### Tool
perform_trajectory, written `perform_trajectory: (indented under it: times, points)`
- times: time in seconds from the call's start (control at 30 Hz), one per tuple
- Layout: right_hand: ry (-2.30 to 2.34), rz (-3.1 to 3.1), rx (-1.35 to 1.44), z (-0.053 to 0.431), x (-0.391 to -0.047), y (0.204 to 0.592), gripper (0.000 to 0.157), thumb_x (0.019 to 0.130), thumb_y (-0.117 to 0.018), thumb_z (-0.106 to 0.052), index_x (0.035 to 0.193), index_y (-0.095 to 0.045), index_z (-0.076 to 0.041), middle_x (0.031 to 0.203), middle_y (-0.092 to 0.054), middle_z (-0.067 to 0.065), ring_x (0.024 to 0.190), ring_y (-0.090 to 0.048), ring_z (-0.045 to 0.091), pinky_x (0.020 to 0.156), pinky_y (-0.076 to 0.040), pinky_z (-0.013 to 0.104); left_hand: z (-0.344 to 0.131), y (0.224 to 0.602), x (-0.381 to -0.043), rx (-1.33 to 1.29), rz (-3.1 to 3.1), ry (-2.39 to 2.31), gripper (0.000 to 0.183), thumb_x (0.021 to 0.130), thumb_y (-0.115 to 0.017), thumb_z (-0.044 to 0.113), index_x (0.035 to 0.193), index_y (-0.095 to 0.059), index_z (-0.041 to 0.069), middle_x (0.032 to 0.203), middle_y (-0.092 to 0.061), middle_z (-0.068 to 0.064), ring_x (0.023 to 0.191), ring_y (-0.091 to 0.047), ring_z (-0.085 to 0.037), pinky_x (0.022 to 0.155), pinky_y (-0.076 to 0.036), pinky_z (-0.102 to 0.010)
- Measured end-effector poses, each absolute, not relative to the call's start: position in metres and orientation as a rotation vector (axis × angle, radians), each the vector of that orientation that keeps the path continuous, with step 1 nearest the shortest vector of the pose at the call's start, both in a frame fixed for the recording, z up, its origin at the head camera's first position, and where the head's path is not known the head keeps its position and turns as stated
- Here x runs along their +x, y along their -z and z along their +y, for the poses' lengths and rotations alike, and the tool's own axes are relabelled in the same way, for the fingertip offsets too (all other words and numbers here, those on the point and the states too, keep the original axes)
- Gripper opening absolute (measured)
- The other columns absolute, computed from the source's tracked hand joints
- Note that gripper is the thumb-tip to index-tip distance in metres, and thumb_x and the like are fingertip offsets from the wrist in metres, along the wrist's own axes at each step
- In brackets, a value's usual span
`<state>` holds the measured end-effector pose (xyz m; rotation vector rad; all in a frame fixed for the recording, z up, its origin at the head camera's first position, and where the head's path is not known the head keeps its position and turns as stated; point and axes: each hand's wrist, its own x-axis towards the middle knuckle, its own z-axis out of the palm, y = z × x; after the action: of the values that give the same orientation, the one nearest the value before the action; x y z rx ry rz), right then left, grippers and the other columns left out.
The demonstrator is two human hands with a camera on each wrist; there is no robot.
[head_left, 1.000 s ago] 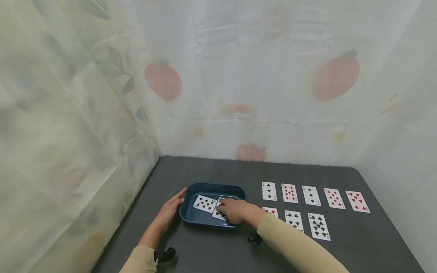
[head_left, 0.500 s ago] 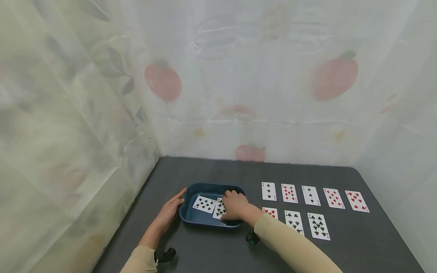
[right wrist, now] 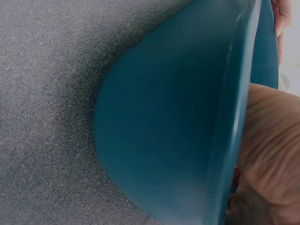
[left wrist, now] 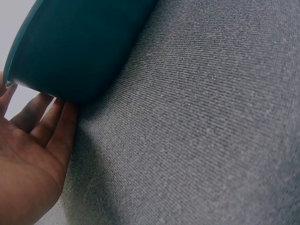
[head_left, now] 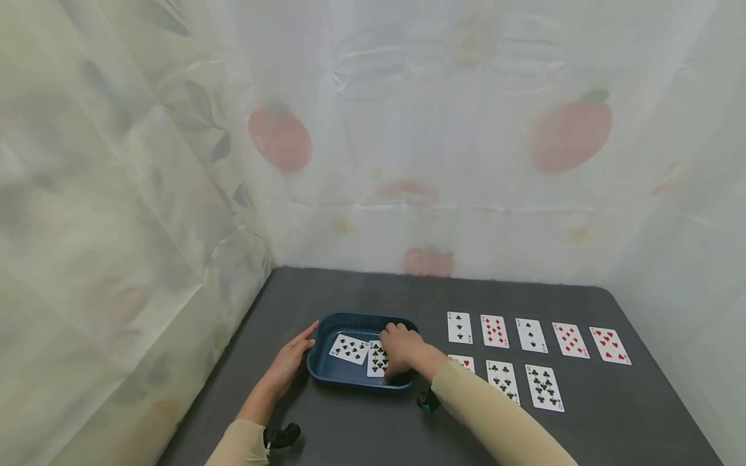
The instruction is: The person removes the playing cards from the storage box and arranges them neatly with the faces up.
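A blue tray (head_left: 362, 385) stands left of the middle of the dark table. My left hand (head_left: 285, 366) holds its left end, thumb at the rim and fingers along the outer wall, as the left wrist view shows. My right hand (head_left: 403, 349) reaches inside the right end with curled fingers, gripping a black club playing card (head_left: 377, 360) at its right side, which the hand partly covers. Left of it lies a spade card (head_left: 348, 349), slanted. In the right wrist view the tray wall (right wrist: 168, 117) hides the fingers.
Right of the tray, face-up cards lie in two rows. The back row runs from a club card (head_left: 460, 327) to a heart card (head_left: 609, 345). The front row includes two club cards (head_left: 544, 388) and a heart card partly behind my right forearm. Printed curtains surround the table (head_left: 350, 433).
My right hand has shifted right inside the tray, and the club card has turned straighter and slid slightly right with it. My left hand has stayed on the tray's left end.
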<state>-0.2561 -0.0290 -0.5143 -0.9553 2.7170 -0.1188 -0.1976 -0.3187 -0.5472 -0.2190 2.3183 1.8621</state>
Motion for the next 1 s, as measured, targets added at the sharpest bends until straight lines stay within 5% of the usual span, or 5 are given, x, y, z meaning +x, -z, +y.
perform_trajectory:
  times: [0.4,1.0]
  points:
    - [0.105,2.721,-0.871,-0.0372,-0.2579,0.5136,0.098,0.059,-0.094,-0.061,0.135,-0.056,-0.012,0.127,-0.052,0.006,0.115,-0.048,0.025,0.092,-0.048,0.044,-0.3198,0.5454,-0.1957,-0.214,2.322,-1.856,0.052,0.110,-0.043,0.028,0.161,-0.036,0.026,0.170,-0.017,-0.013,0.154,-0.016,-0.038,0.118,-0.015,-0.060]
    - [0.144,2.744,-0.962,-0.0329,-0.2539,0.5172,0.093,0.064,-0.094,-0.057,0.133,-0.056,-0.008,0.124,-0.055,0.008,0.110,-0.049,0.025,0.093,-0.049,0.041,-0.3190,0.5479,-0.1963,-0.228,2.310,-1.870,0.051,0.110,-0.043,0.027,0.161,-0.037,0.026,0.169,-0.018,-0.013,0.153,-0.018,-0.037,0.118,-0.017,-0.060]
